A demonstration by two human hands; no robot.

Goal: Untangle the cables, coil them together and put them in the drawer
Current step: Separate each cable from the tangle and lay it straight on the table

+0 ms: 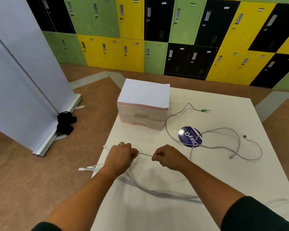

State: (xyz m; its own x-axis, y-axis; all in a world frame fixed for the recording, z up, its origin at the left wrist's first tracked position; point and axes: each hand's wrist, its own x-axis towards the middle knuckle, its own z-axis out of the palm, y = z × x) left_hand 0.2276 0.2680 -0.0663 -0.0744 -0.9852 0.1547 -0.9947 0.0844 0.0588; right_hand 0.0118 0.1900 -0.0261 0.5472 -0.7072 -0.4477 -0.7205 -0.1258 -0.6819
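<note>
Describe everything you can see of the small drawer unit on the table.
The drawer unit is a small pale box, seemingly translucent plastic with pinkish edges, holding two stacked drawers, both shut, each with a recessed pull. Its top is flat and white. It stands upright at the far left of the table. A grey cable curves past its right front corner; contact is unclear. The left hand and right hand grip a white cable nearer the camera, well clear of it.

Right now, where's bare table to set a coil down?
Bare: the strip between the drawers and the left hand and right hand; the near table between the forearms, below the white cable. Crowded: the right side, where grey cables loop over the sticker.
</note>
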